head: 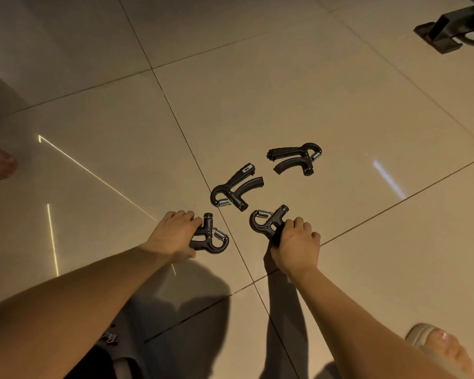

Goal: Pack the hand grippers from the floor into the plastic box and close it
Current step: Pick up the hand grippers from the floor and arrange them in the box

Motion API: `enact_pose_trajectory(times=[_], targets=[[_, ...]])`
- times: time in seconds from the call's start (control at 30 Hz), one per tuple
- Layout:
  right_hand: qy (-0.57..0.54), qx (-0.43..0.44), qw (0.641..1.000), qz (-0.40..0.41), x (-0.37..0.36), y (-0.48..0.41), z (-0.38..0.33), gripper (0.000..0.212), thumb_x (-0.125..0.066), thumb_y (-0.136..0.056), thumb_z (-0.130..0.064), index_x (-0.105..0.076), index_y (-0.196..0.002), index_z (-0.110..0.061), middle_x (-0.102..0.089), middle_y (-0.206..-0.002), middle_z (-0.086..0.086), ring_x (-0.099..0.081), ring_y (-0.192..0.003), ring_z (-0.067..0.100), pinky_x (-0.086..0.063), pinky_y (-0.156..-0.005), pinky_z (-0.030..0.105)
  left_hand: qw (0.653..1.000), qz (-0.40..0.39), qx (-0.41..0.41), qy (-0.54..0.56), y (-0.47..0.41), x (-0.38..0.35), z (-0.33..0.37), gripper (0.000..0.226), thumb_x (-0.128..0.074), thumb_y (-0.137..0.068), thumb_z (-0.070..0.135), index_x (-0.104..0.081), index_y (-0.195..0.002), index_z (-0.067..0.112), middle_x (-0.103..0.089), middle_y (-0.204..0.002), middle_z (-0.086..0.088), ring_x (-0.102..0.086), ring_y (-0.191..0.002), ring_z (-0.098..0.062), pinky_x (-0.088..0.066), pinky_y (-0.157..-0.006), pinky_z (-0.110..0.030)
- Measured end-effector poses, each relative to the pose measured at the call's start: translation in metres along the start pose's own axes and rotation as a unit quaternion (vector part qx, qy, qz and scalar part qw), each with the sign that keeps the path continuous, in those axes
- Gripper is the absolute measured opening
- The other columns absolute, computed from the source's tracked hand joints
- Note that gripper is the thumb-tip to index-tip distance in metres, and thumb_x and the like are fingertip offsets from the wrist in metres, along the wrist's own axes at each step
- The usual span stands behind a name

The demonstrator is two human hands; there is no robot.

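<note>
Four black spring hand grippers counted, all down at the tiled floor (340, 91). Left hand (175, 236): fingers curled and pressed together round the handles of the first gripper (212, 237), whose spring end juts out beyond the fingertips, toward the other hand. Right hand (296, 247): fingers likewise curled tight round the handles of the second gripper (264, 221), its spring end pointing up and away from the knuckles. Whether either held gripper is clear of the tile, cannot tell. The third gripper (234, 190) lies loose just beyond the fingertips of both hands, between them, touching neither. The fourth gripper (296, 158) lies further out past the right hand's fingers, apart from the third. Also noted: a sandalled foot (435, 343) behind the right wrist, and a dark block-shaped object (446, 31) well beyond all fingers at the far right
</note>
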State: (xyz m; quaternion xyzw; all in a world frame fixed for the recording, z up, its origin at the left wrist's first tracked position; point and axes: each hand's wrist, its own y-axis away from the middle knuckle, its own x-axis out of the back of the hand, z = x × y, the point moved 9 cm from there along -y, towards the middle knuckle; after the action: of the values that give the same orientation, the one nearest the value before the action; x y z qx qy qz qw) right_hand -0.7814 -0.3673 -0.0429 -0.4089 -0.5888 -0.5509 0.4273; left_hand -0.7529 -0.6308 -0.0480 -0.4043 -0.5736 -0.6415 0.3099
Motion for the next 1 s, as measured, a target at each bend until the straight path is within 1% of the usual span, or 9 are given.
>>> enact_pose_trajectory(times=[0.07, 0.13, 0.23, 0.37, 0.5, 0.6, 0.83, 0.93, 1.0], targets=[[-0.008, 0.012, 1.000, 0.005, -0.001, 0.004, 0.002, 0.046, -0.068, -0.086, -0.044, -0.059, -0.118, -0.013, -0.056, -0.112, 0.006, -0.054, -0.104, 0.027, -0.045, -0.087, 0.040, 1.000, -0.010, 0.003, 0.004, 0.005, -0.003, 0.004, 0.061, -0.074, -0.069, 0.049, -0.054, -0.121, 0.026, -0.053, -0.111, 0.004, -0.051, -0.107, -0.020, -0.038, -0.095, -0.034], [-0.025, 0.015, 1.000, -0.004, -0.003, 0.008, 0.003, 0.050, -0.071, -0.085, -0.048, -0.058, -0.121, -0.014, -0.056, -0.114, 0.005, -0.054, -0.106, 0.026, -0.046, -0.087, 0.038, 1.000, -0.008, 0.008, 0.021, 0.012, -0.004, 0.009, 0.058, -0.073, -0.068, 0.051, -0.056, -0.118, 0.026, -0.053, -0.106, 0.005, -0.051, -0.103, -0.019, -0.038, -0.087, -0.033], [-0.056, 0.010, 0.998, -0.014, -0.002, 0.017, 0.004, 0.052, -0.073, -0.083, -0.047, -0.060, -0.120, -0.014, -0.057, -0.115, 0.005, -0.055, -0.105, 0.026, -0.047, -0.086, 0.037, 0.998, 0.033, 0.000, 0.054, 0.020, 0.004, 0.020, 0.053, -0.071, -0.066, 0.050, -0.057, -0.111, 0.026, -0.045, -0.095, 0.008, -0.048, -0.095, -0.018, -0.033, -0.075, -0.031], [-0.090, 0.014, 0.996, 0.004, 0.021, 0.030, 0.008, 0.051, -0.075, -0.081, -0.044, -0.059, -0.119, -0.013, -0.056, -0.113, 0.006, -0.059, -0.096, 0.027, -0.049, -0.081, 0.037, 0.989, 0.081, -0.008, 0.125, 0.028, 0.037, 0.040, 0.051, -0.076, -0.068, 0.047, -0.052, -0.109, 0.028, -0.047, -0.095, 0.006, -0.046, -0.088, -0.016, -0.035, -0.073, -0.031], [-0.135, 0.016, 0.988, 0.075, 0.076, 0.042, 0.022, 0.055, -0.078, -0.080, -0.043, -0.058, -0.121, -0.011, -0.054, -0.115, 0.008, -0.060, -0.096, 0.029, -0.050, -0.079, 0.039, 0.963, 0.161, -0.010, 0.215, 0.051, 0.085, 0.056, 0.046, -0.078, -0.070, 0.047, -0.052, -0.104, 0.031, -0.056, -0.092, 0.009, -0.054, -0.085, -0.015, -0.044, -0.074, -0.033], [-0.165, 0.020, 0.977, 0.135, 0.122, 0.062, 0.037, 0.058, -0.081, -0.078, -0.043, -0.060, -0.120, -0.010, -0.055, -0.111, 0.008, -0.059, -0.093, 0.030, -0.050, -0.078, 0.038, 0.938, 0.217, -0.018, 0.270, 0.078, 0.127, 0.067, 0.050, -0.081, -0.070, 0.046, -0.054, -0.109, 0.028, -0.061, -0.096, 0.009, -0.056, -0.085, -0.013, -0.046, -0.072, -0.033], [-0.177, 0.028, 0.960, 0.217, 0.238, 0.136, 0.072, 0.051, -0.077, -0.078, -0.040, -0.059, -0.117, -0.013, -0.060, -0.110, 0.007, -0.058, -0.097, 0.029, -0.048, -0.082, 0.039, 0.921, 0.279, -0.051, 0.266, 0.161, 0.243, 0.101, 0.047, -0.082, -0.071, 0.041, -0.056, -0.108, 0.028, -0.064, -0.098, 0.010, -0.061, -0.089, -0.013, -0.051, -0.074, -0.033], [-0.180, 0.027, 0.955, 0.234, 0.293, 0.172, 0.088, 0.048, -0.078, -0.078, -0.043, -0.059, -0.112, -0.016, -0.060, -0.106, 0.002, -0.057, -0.093, 0.026, -0.050, -0.080, 0.040, 0.916, 0.299, -0.063, 0.259, 0.204, 0.288, 0.122, 0.046, -0.084, -0.070, 0.040, -0.055, -0.104, 0.032, -0.064, -0.097, 0.011, -0.062, -0.088, -0.013, -0.053, -0.074, -0.034], [-0.178, 0.028, 0.953, 0.245, 0.328, 0.201, 0.100, 0.046, -0.079, -0.077, -0.043, -0.059, -0.110, -0.019, -0.060, -0.103, 0.000, -0.057, -0.088, 0.022, -0.053, -0.078, 0.041, 0.918, 0.311, -0.077, 0.236, 0.237, 0.315, 0.140, 0.046, -0.085, -0.069, 0.041, -0.054, -0.102, 0.035, -0.062, -0.097, 0.013, -0.060, -0.089, -0.011, -0.049, -0.072, -0.030]])
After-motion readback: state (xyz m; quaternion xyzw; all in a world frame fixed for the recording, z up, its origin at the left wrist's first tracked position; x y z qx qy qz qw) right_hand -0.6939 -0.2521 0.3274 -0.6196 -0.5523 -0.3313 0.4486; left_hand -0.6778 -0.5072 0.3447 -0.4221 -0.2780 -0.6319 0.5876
